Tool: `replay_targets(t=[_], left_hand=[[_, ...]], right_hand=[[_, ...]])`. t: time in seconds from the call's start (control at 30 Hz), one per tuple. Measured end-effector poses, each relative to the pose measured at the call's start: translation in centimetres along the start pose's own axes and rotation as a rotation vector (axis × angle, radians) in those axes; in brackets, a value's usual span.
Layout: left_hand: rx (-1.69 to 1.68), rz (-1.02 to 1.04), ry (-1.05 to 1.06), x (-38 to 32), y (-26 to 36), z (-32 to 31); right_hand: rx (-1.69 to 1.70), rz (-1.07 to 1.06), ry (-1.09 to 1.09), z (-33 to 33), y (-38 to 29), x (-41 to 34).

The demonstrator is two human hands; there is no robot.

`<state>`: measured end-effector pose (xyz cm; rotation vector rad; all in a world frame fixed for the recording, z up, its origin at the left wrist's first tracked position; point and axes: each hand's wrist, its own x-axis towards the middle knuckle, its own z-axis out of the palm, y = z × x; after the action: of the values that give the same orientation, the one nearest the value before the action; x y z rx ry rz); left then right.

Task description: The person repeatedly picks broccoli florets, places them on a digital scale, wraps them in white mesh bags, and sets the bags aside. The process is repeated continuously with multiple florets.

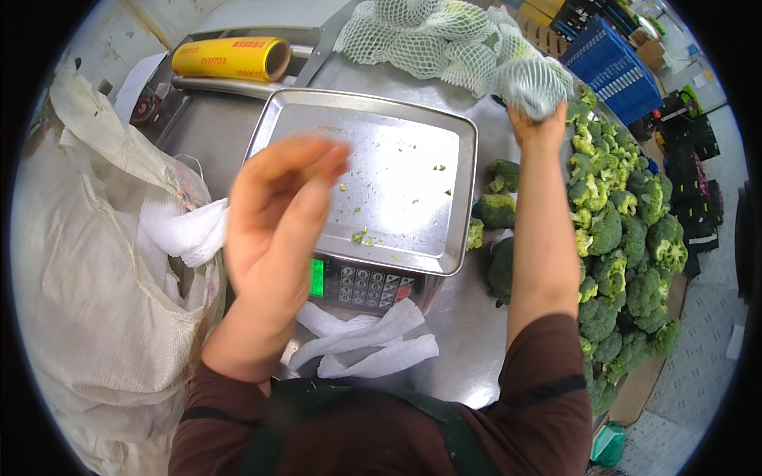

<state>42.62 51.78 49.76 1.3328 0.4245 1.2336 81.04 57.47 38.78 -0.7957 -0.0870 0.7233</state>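
My left hand (268, 232) is raised over the left side of the electronic scale, blurred, with its fingers curved and nothing visible in it. Below it, the scale's steel pan (381, 178) holds only small green crumbs. At the far right of the steel table, my right hand (539, 128) grips a broccoli head in a white foam net sleeve (536, 86), also blurred. Several more sleeved heads (419, 56) are piled beside it at the back. Unsleeved broccoli heads (497, 209) lie between the pan and my right forearm.
White net sleeves (375, 342) lie before the scale's keypad (372, 285). On the left, a woven sack (113, 309) holds more sleeves. A yellow cling-film roll (229, 58) rests at the back left. Many bare broccoli heads (625, 256) are heaped to the right, near a blue crate (613, 71).
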Motion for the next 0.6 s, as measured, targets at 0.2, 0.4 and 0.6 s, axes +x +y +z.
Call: replay_targets(t=[0.2, 0.4, 0.6], left_hand=[[1.634, -0.022, -0.203, -3.5, 6.1, -6.2], [1.530, -0.377, -0.047, -6.8, 4.5, -14.7], [1.256, 0.164, -0.313, -6.0, 5.3, -6.5]], right_hand=[[-1.159, 0.101, -0.060, -3.9, -1.7, 6.9], [-2.061, -0.247, -0.655, -8.7, -7.9, -18.5], [-1.999, -0.538, -0.278, -17.4, -6.8, -24.5]])
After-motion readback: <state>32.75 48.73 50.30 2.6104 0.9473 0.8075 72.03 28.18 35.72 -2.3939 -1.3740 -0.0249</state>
